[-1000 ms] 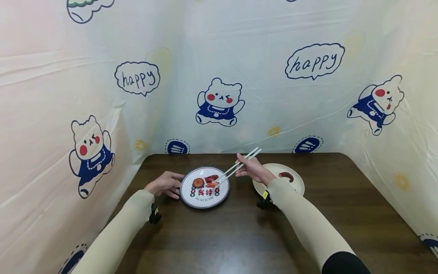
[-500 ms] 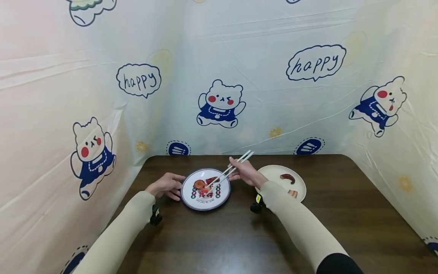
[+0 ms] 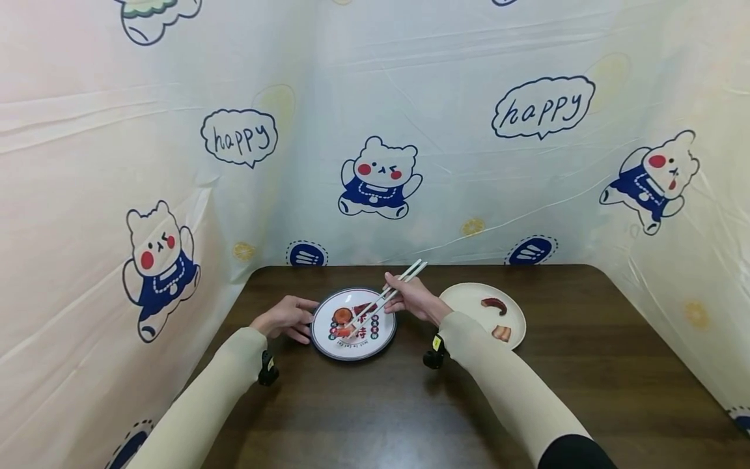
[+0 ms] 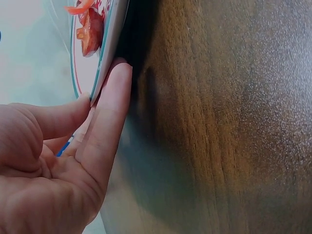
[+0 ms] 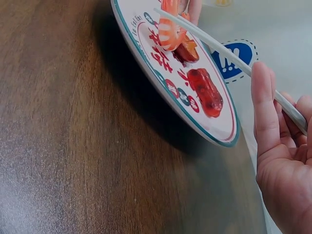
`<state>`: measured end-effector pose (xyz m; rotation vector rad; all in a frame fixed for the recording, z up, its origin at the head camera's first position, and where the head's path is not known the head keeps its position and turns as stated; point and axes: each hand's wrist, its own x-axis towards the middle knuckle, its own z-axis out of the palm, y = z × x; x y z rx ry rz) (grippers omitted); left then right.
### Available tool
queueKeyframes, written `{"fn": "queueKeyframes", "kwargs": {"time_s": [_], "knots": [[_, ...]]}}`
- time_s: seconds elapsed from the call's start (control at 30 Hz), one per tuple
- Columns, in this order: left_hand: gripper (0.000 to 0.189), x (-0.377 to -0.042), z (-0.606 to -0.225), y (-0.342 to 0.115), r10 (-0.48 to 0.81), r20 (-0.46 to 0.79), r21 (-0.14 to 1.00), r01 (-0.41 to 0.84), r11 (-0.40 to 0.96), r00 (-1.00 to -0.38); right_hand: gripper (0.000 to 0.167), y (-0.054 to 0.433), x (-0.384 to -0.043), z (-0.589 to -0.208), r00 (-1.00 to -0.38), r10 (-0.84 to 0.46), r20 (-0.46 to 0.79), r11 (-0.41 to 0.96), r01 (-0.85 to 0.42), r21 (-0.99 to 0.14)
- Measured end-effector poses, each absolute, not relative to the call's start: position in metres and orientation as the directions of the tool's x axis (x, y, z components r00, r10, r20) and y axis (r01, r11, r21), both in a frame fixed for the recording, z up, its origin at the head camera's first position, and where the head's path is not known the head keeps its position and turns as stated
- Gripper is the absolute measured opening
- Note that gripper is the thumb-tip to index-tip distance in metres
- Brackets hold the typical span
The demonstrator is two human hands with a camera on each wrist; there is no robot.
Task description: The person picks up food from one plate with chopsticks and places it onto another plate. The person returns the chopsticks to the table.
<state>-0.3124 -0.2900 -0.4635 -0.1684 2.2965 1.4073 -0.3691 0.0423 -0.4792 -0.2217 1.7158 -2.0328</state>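
My left hand (image 3: 286, 319) pinches the left rim of a white plate (image 4: 84, 78) with a dark edge and red lettering, thumb on top and fingers beneath. My right hand (image 3: 413, 298) grips a pair of white chopsticks (image 3: 394, 289), slanting down to the left over this plate. At their tips is an orange-and-white striped shrimp (image 5: 169, 30), at the plate's left-front part in the head view. Close behind it lies a round browned piece of food (image 3: 342, 315). A glossy red piece of food (image 5: 206, 91) rests farther right, partly behind the chopsticks in the head view.
Right of my right hand stands a cream plate (image 3: 465, 296) with a dark red curved piece (image 3: 495, 305) and a pinkish-tan piece (image 3: 501, 333); my sleeve overlaps its front edge. The brown wooden table (image 3: 363, 417) backs onto a printed curtain (image 3: 457, 189).
My right hand has moved left, carrying the chopsticks and shrimp from the plate's middle toward its left-front part. The pinkish-tan piece has come out from behind my sleeve. My left hand keeps its place.
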Motion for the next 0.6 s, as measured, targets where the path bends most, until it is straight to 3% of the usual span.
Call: {"fn": "queueKeyframes", "kwargs": {"time_s": [0.4,0.6], "knots": [[0.054,-0.3115,-0.4620,-0.2894,0.129,-0.424,0.819,-0.319,0.478,-0.896,0.044,0.0392,-0.3683,-0.4838,-0.877,-0.444,-0.185,-0.120,0.262,-0.957],[0.055,-0.3119,-0.4615,-0.2893,0.127,-0.426,0.815,-0.319,0.483,-0.896,0.051,0.0356,-0.3686,-0.4839,-0.875,-0.449,-0.182,-0.115,0.258,-0.959]]}}
